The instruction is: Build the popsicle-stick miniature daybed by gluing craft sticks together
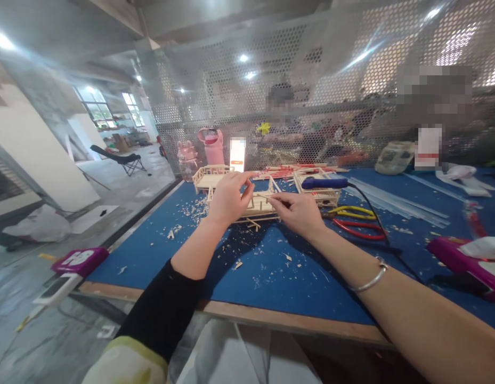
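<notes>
A small model built of thin wooden sticks [260, 205] stands on the blue table mat [271, 277]. My left hand [228, 198] is closed on the model's left side, thumb and fingers pinching its upper rail. My right hand [297, 212] pinches a thin wooden stick [272, 198] and holds it against the model's right end. A silver bangle [370, 280] sits on my right wrist.
Two more stick models [209, 177] [317, 186] stand behind. A blue glue gun [325, 183] with a black cord lies on the right one. Yellow and red pliers [357, 220] lie right of my hand. Wood scraps litter the mat. Pink bottles [212, 145] stand before a perforated screen.
</notes>
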Motion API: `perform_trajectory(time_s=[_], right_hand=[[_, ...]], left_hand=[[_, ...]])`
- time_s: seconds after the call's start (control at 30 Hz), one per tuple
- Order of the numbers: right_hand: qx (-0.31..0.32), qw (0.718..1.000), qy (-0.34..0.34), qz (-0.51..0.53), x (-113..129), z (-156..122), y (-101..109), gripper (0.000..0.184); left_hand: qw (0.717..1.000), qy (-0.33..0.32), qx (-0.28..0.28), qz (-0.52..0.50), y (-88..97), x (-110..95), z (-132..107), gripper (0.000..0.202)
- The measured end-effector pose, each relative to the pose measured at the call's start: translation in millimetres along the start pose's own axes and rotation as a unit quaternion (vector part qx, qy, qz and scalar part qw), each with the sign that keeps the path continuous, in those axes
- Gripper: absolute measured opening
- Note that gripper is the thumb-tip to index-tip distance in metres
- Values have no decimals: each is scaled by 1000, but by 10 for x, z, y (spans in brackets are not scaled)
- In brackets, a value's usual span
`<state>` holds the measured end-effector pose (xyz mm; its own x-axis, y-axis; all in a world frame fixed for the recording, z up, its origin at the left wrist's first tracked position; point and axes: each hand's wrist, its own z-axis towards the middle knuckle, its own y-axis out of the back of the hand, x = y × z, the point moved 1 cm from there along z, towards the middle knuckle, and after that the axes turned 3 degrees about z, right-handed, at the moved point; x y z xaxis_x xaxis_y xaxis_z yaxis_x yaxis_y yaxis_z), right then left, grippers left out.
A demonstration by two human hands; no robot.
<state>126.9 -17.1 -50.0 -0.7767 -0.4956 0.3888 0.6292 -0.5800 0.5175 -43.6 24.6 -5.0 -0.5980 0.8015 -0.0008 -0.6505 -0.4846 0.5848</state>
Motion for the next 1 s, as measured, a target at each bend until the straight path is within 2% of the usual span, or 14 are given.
perform_trajectory(time_s=[0.2,0.33,0.57,0.8,1.0], right_hand=[[1,999,29,18,-14,7,0,21],[-9,999,40,11,-12,20,-1,22],[-42,999,3,7,-53,12,3,22],[-32,999,8,3,-72,-9,3,17],[-15,1000,24,-5,-28,-12,-7,17]], left_hand=[[994,-35,85,50,-36,-26,-41,17],[992,-23,100,67,-47,-53,-59,17],[993,20,59,98,-106,-84,-110,15],[994,-1,24,109,-124,-118,-165,12],[990,2,-9,143,-163,-171,-235,18]])
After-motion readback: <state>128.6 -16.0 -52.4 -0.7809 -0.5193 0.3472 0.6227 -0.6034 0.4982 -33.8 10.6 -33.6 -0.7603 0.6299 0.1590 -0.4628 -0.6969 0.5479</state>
